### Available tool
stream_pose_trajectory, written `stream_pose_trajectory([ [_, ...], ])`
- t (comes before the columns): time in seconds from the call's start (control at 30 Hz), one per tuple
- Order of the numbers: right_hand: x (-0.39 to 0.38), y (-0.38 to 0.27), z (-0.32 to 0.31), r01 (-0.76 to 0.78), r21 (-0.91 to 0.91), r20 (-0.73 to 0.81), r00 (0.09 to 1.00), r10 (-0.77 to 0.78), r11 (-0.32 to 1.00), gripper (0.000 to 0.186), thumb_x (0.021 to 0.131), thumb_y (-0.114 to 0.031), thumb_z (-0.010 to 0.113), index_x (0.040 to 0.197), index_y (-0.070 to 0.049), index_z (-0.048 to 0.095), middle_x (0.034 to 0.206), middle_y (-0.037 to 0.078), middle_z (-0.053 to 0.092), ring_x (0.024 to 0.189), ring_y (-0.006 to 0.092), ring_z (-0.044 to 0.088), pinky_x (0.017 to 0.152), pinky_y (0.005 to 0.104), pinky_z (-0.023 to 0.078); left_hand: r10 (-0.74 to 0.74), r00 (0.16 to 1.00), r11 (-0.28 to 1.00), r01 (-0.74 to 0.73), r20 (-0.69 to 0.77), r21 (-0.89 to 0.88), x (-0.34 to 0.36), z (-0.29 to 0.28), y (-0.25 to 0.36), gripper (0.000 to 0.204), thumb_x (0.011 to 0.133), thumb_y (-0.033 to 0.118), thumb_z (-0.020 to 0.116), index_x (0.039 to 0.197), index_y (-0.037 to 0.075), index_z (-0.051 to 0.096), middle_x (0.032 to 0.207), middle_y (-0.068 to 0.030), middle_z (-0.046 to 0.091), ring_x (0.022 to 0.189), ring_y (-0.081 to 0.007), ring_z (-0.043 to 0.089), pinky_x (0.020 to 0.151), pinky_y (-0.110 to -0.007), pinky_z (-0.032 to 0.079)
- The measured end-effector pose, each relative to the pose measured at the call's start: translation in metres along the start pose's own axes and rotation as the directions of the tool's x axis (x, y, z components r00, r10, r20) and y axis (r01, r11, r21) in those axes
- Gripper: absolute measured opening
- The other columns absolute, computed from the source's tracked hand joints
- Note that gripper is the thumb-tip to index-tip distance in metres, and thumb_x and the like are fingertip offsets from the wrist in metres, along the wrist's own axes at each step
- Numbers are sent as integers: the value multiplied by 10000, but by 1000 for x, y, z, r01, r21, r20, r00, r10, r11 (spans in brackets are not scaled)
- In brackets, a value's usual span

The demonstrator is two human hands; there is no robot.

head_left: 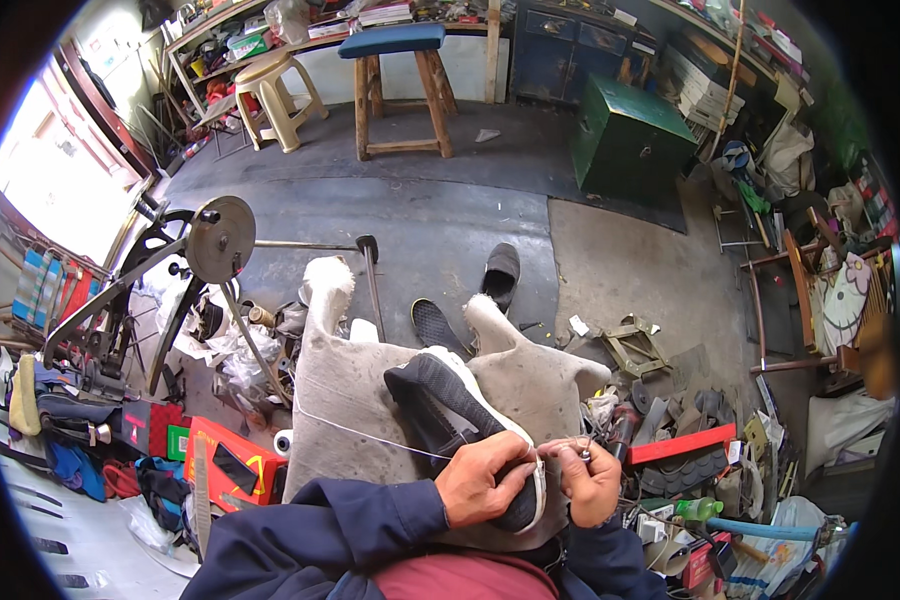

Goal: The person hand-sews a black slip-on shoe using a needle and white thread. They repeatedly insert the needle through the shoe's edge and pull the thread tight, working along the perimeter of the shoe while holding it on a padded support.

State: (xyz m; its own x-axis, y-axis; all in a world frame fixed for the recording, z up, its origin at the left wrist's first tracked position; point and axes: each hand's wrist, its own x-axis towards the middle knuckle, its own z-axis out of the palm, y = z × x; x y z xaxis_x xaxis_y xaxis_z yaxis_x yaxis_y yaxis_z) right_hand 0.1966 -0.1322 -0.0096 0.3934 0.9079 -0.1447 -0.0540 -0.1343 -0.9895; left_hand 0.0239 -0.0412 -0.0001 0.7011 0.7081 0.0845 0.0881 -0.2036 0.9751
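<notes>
A dark sneaker (425, 400) with a white sole lies across the grey cloth (340, 400) over my lap, its toe pointing away from me. My left hand (485, 480) is closed on the sneaker near its heel, fingers pressed at the sole's edge. A white thread (370, 434) runs from the cloth's left side across the sneaker to these fingers. Just right of the heel, my right hand (587, 482) is closed in a pinch. A small piece of metal shows at its fingers, too small to name. What lies inside that grip is hidden.
A black hand-wheel machine (220, 240) stands at left. Two dark shoes, a slip-on (501, 275) and another (435, 325), rest beyond the cloth. A green chest (632, 140), blue-topped stool (392, 42) and beige stool (275, 95) stand farther off. Clutter surrounds a red strip (682, 443) at right.
</notes>
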Motion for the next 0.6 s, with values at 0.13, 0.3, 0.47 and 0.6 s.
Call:
stream_pose_trajectory([
  [0.13,-4,2,2,115,-234,2,993,-117,966,177,946,-160,717,883,-1,673,762,22,662,585,33,505,523,224,396,4,1000,1000,-4,6,16,0,-1,-1,115,906,25,678,1013,7,641,884,-150,640,799,-293,672,723,-352,528],
  [0.3,-10,-5,-3,76,-447,65,997,-52,891,378,763,-277,905,833,-32,625,584,28,573,498,98,499,485,274,404,9,1000,1000,-9,7,2,0,-1,-2,118,907,23,671,1024,11,653,882,-137,645,794,-274,675,722,-340,528],
  [0.47,-12,-11,-7,106,-539,161,987,-21,836,497,717,-368,937,806,-33,580,605,52,585,501,134,530,494,295,435,-10,1000,1000,10,25,16,-1,-1,-3,118,926,23,659,1044,9,655,891,-131,652,793,-255,674,721,-332,527],
  [0.6,-11,-9,-6,152,-546,161,984,-75,824,510,696,-356,946,800,-37,562,591,30,564,503,103,491,494,281,406,-41,999,996,42,7,-77,-1,-1,-4,108,981,29,612,1077,11,659,867,-106,647,773,-180,637,710,-304,510],
])
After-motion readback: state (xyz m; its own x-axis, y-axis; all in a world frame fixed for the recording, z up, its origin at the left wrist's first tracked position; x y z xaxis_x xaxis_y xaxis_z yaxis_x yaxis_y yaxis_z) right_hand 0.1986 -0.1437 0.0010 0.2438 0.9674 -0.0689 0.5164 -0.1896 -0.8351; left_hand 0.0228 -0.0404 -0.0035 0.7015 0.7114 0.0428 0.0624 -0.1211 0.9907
